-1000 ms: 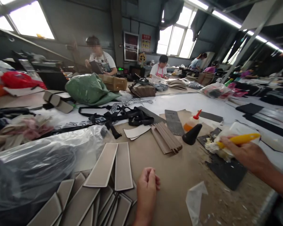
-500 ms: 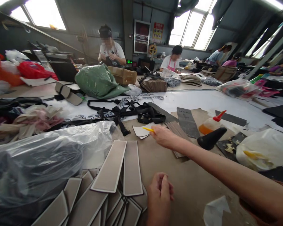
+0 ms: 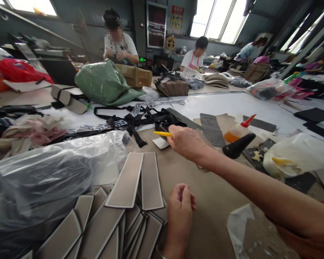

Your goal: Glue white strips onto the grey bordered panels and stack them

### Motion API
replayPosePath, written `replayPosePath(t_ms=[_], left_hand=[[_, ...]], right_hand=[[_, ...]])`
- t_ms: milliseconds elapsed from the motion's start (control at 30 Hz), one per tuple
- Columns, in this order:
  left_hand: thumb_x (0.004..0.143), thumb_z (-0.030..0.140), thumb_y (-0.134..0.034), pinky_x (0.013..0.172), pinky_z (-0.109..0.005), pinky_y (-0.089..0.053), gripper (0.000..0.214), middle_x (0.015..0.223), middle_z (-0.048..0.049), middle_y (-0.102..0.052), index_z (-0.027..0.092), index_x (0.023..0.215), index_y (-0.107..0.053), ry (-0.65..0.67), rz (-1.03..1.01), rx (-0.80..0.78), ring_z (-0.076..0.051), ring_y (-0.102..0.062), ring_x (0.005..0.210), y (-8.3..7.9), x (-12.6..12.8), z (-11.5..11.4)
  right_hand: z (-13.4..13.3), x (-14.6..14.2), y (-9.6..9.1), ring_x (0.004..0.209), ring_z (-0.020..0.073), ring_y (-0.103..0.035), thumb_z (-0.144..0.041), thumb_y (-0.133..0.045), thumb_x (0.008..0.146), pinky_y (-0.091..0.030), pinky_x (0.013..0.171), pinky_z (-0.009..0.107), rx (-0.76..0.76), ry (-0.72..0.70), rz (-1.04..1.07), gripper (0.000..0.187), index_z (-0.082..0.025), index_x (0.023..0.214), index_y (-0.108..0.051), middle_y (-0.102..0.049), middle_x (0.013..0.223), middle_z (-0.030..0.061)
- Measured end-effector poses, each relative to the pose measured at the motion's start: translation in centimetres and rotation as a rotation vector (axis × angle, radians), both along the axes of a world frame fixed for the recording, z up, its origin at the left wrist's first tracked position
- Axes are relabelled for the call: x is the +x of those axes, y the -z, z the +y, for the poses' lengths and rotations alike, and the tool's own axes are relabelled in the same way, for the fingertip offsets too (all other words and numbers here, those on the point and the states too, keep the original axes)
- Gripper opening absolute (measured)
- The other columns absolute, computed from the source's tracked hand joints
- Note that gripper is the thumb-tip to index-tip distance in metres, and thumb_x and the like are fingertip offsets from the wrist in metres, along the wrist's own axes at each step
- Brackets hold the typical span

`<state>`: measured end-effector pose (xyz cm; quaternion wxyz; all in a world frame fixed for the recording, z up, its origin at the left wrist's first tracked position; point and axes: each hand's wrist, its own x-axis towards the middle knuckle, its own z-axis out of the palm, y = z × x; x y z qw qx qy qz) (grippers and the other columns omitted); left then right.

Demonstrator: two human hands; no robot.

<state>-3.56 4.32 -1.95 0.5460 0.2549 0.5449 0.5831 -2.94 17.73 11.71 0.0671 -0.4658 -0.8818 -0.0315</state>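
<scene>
My right hand (image 3: 187, 143) reaches forward over the table, its fingers closed round a thin yellow pen-like stick (image 3: 162, 133) that points left. Just below it lies a small white card (image 3: 160, 143), partly covered by the hand. My left hand (image 3: 181, 201) rests nearer to me, fingers curled in, with nothing visible in them. To its left, two long beige panels with pale edges, a left one (image 3: 126, 180) and a right one (image 3: 151, 181), lie on top of a fanned heap of similar panels (image 3: 102, 230).
Clear plastic sheeting (image 3: 43, 180) covers the left side. Black straps (image 3: 132, 120) lie beyond. At right are a glue bottle (image 3: 236, 133) with a red tip, a black cone-shaped object (image 3: 239, 145) and a white plastic bag (image 3: 294, 154). Co-workers sit across the table.
My right hand, with the yellow stick, has risen from the cards and covers more of them. The left hand stays curled in place. The view has shifted slightly.
</scene>
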Motion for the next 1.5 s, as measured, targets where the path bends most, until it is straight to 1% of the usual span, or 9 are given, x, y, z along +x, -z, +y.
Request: replayPosePath(t_ms=[133, 233, 333, 500, 667, 800, 933, 1100, 1500], left_hand=[[0.078, 0.042, -0.052, 0.046, -0.021, -0.045, 0.027, 0.06, -0.0001, -0.056, 0.015, 0.078, -0.055, -0.001, 0.025, 0.023, -0.011, -0.053, 0.053, -0.8, -0.4, -0.1], [0.077, 0.042, -0.052, 0.047, -0.023, -0.046, 0.027, 0.06, -0.0002, -0.058, 0.015, 0.08, -0.054, -0.013, 0.024, 0.027, -0.012, -0.055, 0.054, -1.0, -0.7, -0.1], [0.075, 0.045, -0.053, 0.049, -0.023, -0.047, 0.031, 0.063, -0.0001, -0.059, 0.015, 0.084, -0.053, -0.027, 0.033, 0.033, -0.012, -0.057, 0.055, -1.0, -0.9, -0.1], [0.075, 0.047, -0.053, 0.054, -0.025, -0.049, 0.034, 0.067, -0.0003, -0.059, 0.015, 0.086, -0.053, -0.031, 0.095, 0.047, -0.011, -0.057, 0.053, -0.7, -0.9, -0.2], [0.074, 0.045, -0.059, 0.07, -0.028, -0.05, 0.038, 0.089, -0.0053, -0.061, 0.016, 0.097, -0.053, 0.022, 0.195, 0.122, -0.016, -0.06, 0.08, -1.0, -0.9, -0.6], [0.066, 0.041, -0.069, 0.086, -0.037, -0.046, 0.059, 0.117, -0.0108, -0.054, 0.018, 0.116, -0.049, 0.285, 0.509, 0.23, -0.023, -0.052, 0.107, -1.5, -1.1, -1.6], [0.061, 0.041, -0.073, 0.096, -0.047, -0.039, 0.07, 0.121, -0.0113, -0.052, 0.019, 0.121, -0.046, 0.38, 0.887, 0.337, -0.028, -0.046, 0.115, -1.4, -0.5, -2.7], [0.058, 0.045, -0.074, 0.096, -0.048, -0.034, 0.073, 0.118, -0.0114, -0.053, 0.02, 0.12, -0.044, 0.402, 1.147, 0.398, -0.03, -0.046, 0.112, -1.3, 1.0, -3.6], [0.063, 0.026, -0.071, 0.097, -0.046, -0.035, 0.075, 0.115, -0.0115, -0.056, 0.017, 0.129, -0.036, 0.477, 1.149, 0.403, -0.028, -0.045, 0.11, -0.8, 0.6, -3.8]], right_hand=[[-3.3, 5.6, -3.9, 0.052, 0.0153, -0.051, -0.029, -0.049, 0.083, -0.031, 0.05, 0.025, 0.116, 0.056, 0.081, 0.014, -0.019, 0.073, -0.053, -0.054, 0.059, 0.0016], [-6.4, 9.5, -4.5, 0.046, 0.0132, -0.043, -0.028, -0.054, 0.078, -0.025, 0.047, 0.026, 0.207, 0.071, 0.04, 0.017, -0.022, 0.065, -0.045, -0.046, 0.052, -0.0014], [-9.7, 11.8, -2.7, 0.049, 0.0154, -0.047, -0.022, -0.055, 0.076, -0.027, 0.049, 0.028, 0.206, 0.099, -0.102, 0.013, -0.022, 0.067, -0.046, -0.051, 0.056, 0.0007], [-13.3, 13.0, 1.6, 0.064, 0.0184, -0.058, -0.023, -0.051, 0.085, -0.033, 0.055, 0.027, -0.136, 0.081, -0.168, 0.01, -0.019, 0.076, -0.049, -0.06, 0.07, 0.0047], [-13.8, 16.0, 1.1, 0.059, 0.0165, -0.054, -0.032, -0.036, 0.092, -0.035, 0.055, 0.027, -0.115, 0.126, 0.209, 0.021, -0.021, 0.076, -0.044, -0.054, 0.066, 0.0016], [-14.0, 18.7, 0.2, 0.061, 0.0164, -0.053, -0.041, -0.035, 0.093, -0.04, 0.058, 0.028, -0.083, 0.17, 0.525, 0.028, -0.022, 0.079, -0.05, -0.054, 0.068, 0.0009], [-14.3, 19.8, 0.8, 0.075, 0.0182, -0.056, -0.05, -0.033, 0.092, -0.045, 0.068, 0.03, -0.076, 0.213, 0.676, 0.037, -0.021, 0.088, -0.056, -0.059, 0.086, 0.0046], [-14.0, 20.1, 1.5, 0.073, 0.0181, -0.056, -0.055, -0.036, 0.09, -0.047, 0.069, 0.031, -0.068, 0.2, 0.769, 0.04, -0.021, 0.085, -0.055, -0.058, 0.082, 0.0048], [-14.8, 19.2, 4.7, 0.061, 0.0153, -0.061, -0.052, -0.05, 0.086, -0.052, 0.059, 0.027, -0.426, 0.332, 1.085, 0.036, -0.016, 0.087, -0.056, -0.061, 0.078, 0.004]])
